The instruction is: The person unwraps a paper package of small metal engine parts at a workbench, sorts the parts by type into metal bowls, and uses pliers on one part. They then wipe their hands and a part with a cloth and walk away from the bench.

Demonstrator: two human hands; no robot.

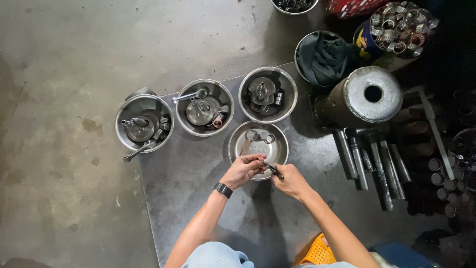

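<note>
Fingers of the left hand [244,169] pinch a small metal part over the near rim of a shallow round steel bowl [282,149], seemingly so anything dropped lands inside. Beside it, the right hand [291,181] closes around a slim dark metal tool [273,170], its tip meeting the pinched piece. Beyond this bowl, three deeper steel bowls [267,94] of engine parts sit in a row on the grey metal sheet [198,188], within arm's reach. Dark steel rods [369,161] lie to the right.

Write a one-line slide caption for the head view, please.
Both hands, left hand and right hand, hold a small metal part over a steel bowl on a metal sheet.
</note>
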